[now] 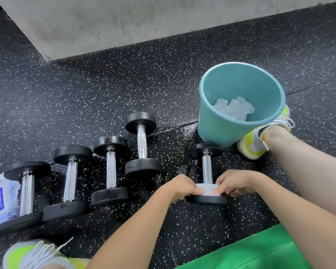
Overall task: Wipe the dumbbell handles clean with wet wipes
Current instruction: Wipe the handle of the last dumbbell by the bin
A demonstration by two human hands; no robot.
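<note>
A black dumbbell with a knurled steel handle lies on the speckled floor in front of me. A white wet wipe is wrapped around the near end of its handle. My left hand pinches the wipe's left side and my right hand pinches its right side. Several more dumbbells lie in a row to the left, the nearest one standing a little farther back. A wet wipe pack lies at the far left, partly under the leftmost dumbbell.
A teal bucket holding crumpled used wipes stands just behind the dumbbell, to the right. My right shoe touches the bucket; my left shoe is at bottom left. A grey concrete block rises behind.
</note>
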